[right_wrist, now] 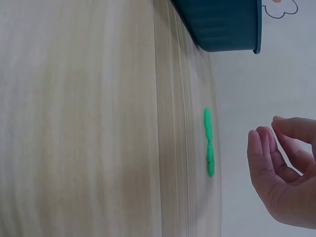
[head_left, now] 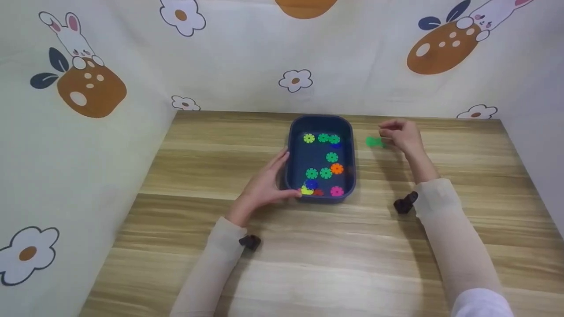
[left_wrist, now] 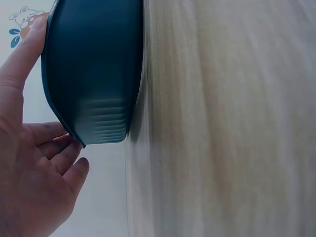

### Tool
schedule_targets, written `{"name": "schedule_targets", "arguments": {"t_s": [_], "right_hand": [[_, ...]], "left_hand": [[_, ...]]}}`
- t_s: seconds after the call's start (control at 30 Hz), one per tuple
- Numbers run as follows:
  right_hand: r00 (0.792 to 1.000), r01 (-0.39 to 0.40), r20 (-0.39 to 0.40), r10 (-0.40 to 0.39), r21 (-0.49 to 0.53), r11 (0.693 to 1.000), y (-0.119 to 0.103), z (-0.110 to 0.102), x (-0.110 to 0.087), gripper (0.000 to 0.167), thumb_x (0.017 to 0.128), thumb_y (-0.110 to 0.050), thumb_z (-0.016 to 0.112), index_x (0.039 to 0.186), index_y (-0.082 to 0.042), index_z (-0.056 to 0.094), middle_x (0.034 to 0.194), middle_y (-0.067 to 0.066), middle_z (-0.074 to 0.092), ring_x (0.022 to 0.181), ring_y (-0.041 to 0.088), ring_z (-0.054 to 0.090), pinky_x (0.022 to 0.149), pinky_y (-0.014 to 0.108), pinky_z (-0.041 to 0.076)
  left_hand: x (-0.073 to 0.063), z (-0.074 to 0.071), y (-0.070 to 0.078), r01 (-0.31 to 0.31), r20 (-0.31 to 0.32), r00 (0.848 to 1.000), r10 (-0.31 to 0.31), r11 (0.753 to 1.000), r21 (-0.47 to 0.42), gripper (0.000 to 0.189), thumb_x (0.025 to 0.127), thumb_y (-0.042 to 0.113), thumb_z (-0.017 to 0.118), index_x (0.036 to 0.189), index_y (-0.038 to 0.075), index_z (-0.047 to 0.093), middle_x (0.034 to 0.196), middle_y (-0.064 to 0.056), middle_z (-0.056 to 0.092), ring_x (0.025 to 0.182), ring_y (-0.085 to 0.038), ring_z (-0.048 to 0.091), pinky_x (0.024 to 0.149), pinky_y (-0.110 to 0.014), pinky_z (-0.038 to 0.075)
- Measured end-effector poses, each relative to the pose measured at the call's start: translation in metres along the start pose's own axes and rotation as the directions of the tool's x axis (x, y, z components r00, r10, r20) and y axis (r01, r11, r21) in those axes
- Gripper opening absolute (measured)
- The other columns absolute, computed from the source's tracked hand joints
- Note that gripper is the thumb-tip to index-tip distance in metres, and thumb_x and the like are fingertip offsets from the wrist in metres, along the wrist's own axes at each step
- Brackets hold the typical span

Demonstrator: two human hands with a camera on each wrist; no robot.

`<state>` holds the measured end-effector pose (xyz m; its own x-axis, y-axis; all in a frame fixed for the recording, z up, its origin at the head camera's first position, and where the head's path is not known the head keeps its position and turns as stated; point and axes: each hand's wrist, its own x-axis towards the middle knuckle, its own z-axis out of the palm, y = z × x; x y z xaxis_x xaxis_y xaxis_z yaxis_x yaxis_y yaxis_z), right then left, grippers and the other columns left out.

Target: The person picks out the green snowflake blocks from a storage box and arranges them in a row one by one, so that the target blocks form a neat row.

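A person's left hand [head_left: 264,187] grips a dark blue tub [head_left: 354,154] on a wood-grain counter [head_left: 335,246], thumb at the near rim and fingers along the side, while the right hand [head_left: 405,134] hovers with fingers loosely bent and nothing between them. Beneath the right hand, apart from the tub, a green piece [head_left: 374,141], apparently two discs joined edge to edge, lies on the counter. So thin a shape seems to call for a fingertip pinch at its edge; a firm left-hand hold should stop the tub sliding. Inside the tub, between the hands, notched discs lie scattered: an orange disc [head_left: 337,168] and a pink disc [head_left: 337,191] toward the right hand's side, several green discs [head_left: 332,157], and, by the left thumb, a blue disc [head_left: 311,184] overlapping a yellow disc [head_left: 306,191].
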<state>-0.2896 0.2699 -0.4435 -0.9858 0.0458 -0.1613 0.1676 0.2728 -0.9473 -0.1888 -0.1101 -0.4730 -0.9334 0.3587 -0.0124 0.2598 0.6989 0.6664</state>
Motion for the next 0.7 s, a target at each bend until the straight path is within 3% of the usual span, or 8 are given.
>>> {"name": "schedule_targets", "arguments": {"t_s": [0.3, 0.5, 0.7], "right_hand": [[0.998, 0.047, 0.041, -0.048, 0.029, 0.998, -0.003, 0.010, -0.004, 0.014, 0.094, -0.004, 0.066, 0.107, -0.001, 0.068, 0.084, -0.011, 0.066, 0.080, 0.003, 0.069, 0.078, 0.019, 0.060], [0.995, 0.078, 0.061, -0.079, 0.028, 0.997, -0.008, 0.018, -0.008, 0.030, 0.095, -0.005, 0.065, 0.120, 0.011, 0.060, 0.085, -0.014, 0.066, 0.080, 0.000, 0.067, 0.077, 0.017, 0.059], [0.990, 0.118, 0.075, -0.119, 0.015, 0.993, -0.016, 0.030, -0.016, 0.031, 0.094, -0.007, 0.066, 0.119, 0.011, 0.061, 0.088, -0.012, 0.065, 0.081, 0.001, 0.066, 0.075, 0.016, 0.059]], "left_hand": [[0.000, 0.000, -0.001, -0.007, -0.002, 1.000, 0.007, 1.000, -0.004, 0.118, 0.067, 0.067, 0.081, 0.160, 0.023, 0.022, 0.169, 0.005, 0.015, 0.153, -0.026, 0.027, 0.121, -0.049, 0.033], [0.000, 0.000, 0.000, -0.008, -0.002, 1.000, 0.008, 1.000, -0.007, 0.117, 0.068, 0.066, 0.081, 0.160, 0.024, 0.022, 0.169, 0.003, 0.016, 0.153, -0.027, 0.027, 0.120, -0.051, 0.033], [0.000, 0.000, 0.001, 0.007, -0.001, 1.000, -0.007, 1.000, -0.005, 0.117, 0.069, 0.063, 0.083, 0.160, 0.025, 0.021, 0.169, 0.005, 0.014, 0.153, -0.026, 0.026, 0.120, -0.051, 0.033]]}}
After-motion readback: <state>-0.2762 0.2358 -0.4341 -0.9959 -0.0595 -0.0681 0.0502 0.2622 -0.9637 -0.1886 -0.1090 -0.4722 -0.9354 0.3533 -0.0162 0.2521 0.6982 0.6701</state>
